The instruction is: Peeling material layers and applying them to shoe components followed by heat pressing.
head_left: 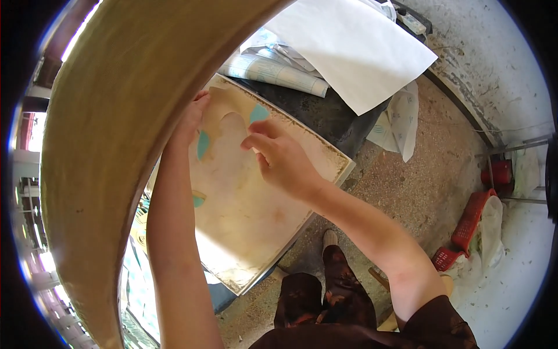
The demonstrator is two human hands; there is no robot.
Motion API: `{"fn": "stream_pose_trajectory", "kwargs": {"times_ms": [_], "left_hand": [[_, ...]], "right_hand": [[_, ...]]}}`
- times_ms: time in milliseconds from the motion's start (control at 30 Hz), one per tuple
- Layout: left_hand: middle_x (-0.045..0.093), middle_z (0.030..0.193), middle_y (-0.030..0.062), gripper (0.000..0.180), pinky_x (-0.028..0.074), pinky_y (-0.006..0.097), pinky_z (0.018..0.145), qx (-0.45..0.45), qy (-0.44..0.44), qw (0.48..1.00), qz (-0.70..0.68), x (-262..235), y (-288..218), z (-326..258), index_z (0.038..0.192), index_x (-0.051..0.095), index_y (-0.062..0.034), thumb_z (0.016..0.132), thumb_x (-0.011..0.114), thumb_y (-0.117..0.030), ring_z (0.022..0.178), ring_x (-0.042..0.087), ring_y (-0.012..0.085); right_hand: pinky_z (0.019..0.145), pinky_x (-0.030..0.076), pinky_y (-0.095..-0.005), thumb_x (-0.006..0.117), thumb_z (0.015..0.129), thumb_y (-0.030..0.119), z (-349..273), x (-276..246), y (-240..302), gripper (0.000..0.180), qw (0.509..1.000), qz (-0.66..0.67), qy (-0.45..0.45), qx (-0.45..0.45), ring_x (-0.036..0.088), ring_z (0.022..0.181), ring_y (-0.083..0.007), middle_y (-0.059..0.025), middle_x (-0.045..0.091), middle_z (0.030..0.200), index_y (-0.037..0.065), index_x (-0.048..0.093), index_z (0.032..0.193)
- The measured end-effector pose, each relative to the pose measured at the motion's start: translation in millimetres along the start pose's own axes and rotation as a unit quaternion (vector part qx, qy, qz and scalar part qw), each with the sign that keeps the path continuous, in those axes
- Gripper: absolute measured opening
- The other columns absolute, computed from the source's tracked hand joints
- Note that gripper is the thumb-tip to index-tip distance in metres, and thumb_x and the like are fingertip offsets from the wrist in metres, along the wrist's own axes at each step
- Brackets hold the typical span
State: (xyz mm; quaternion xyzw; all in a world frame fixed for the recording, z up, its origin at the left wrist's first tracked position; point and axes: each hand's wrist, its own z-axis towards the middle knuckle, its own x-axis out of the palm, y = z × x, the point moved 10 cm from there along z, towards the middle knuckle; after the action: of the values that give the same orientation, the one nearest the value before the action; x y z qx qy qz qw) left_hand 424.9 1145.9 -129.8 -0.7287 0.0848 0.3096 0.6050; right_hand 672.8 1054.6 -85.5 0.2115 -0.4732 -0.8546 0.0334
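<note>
A worn cream board [267,215] with brown, crumbling edges lies in front of me. On its upper part rests a thin beige sheet [224,104] with a rounded outline, and teal patches [203,145] show around it. My left hand [195,116] reaches to the board's far left, its fingers laid against the beige sheet's edge; the brown brim hides part of it. Over the middle of the board, my right hand [282,154] is closed in a pinch beside the sheet. A small pale spot shows at its fingertips, too small to name.
A large white sheet [354,52] and a clear plastic roll [279,72] lie on a black surface behind the board. Red plastic baskets [474,221] stand by the right wall. A wide brown brim [104,145] blocks the left side.
</note>
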Motion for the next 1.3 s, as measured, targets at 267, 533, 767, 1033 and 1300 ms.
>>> {"fn": "stream_pose_trajectory", "kwargs": {"times_ms": [267,533,767,1033,1300], "left_hand": [[0.072,0.094,0.0056,0.024,0.05,0.027,0.076,0.155,-0.12,0.957,0.212,-21.7,-3.5,17.0,0.104,0.071,-0.0029,0.089,0.067,-0.021,0.084,0.065,0.0121],[0.073,0.098,0.0096,0.027,0.053,0.031,0.077,0.097,-0.109,0.968,0.203,-5.4,-23.0,-0.9,0.104,0.073,-0.0074,0.087,0.067,-0.027,0.087,0.069,0.0201],[0.071,0.092,0.0085,0.026,0.052,0.032,0.077,0.062,-0.166,0.941,0.288,-16.9,-14.6,7.7,0.108,0.069,-0.0089,0.088,0.064,-0.025,0.084,0.067,0.0215],[0.07,0.101,0.0088,0.023,0.05,0.031,0.081,0.263,-0.211,0.889,0.31,-86.4,-1.5,-23.5,0.109,0.068,-0.0042,0.091,0.059,-0.014,0.092,0.065,0.0186],[0.061,0.111,0.0103,0.031,0.044,0.042,0.092,0.109,-0.116,0.893,0.42,-23.0,-7.6,-147.4,0.122,0.064,-0.0115,0.094,0.057,-0.023,0.107,0.055,0.0307]], "right_hand": [[0.086,0.051,-0.0391,0.055,0.073,-0.012,1.1,12.6,8.6,0.027,1.0,-0.001,0.014,-0.002,0.06,0.103,-0.0363,-0.0192,0.059,0.114,0.002,0.062,0.094],[0.085,0.05,-0.0394,0.057,0.075,-0.008,-4.8,16.3,0.5,0.023,0.997,-0.054,0.052,-0.001,0.06,0.1,-0.0353,-0.0175,0.059,0.108,0.0,0.06,0.095],[0.08,0.052,-0.0377,0.062,0.077,-0.005,-7.8,13.8,0.7,0.021,0.992,-0.115,0.056,-0.009,0.062,0.095,-0.0315,-0.0122,0.062,0.107,0.007,0.062,0.094],[0.081,0.049,-0.04,0.061,0.077,-0.002,5.0,-18.1,13.9,0.018,0.997,-0.072,0.003,-0.005,0.059,0.095,-0.0318,-0.0085,0.063,0.1,0.007,0.063,0.092],[0.076,0.051,-0.0384,0.062,0.079,-0.002,-2.9,-19.5,16.0,0.014,0.997,-0.081,-0.004,-0.01,0.063,0.089,-0.0304,-0.0094,0.065,0.093,0.006,0.064,0.09]]}}
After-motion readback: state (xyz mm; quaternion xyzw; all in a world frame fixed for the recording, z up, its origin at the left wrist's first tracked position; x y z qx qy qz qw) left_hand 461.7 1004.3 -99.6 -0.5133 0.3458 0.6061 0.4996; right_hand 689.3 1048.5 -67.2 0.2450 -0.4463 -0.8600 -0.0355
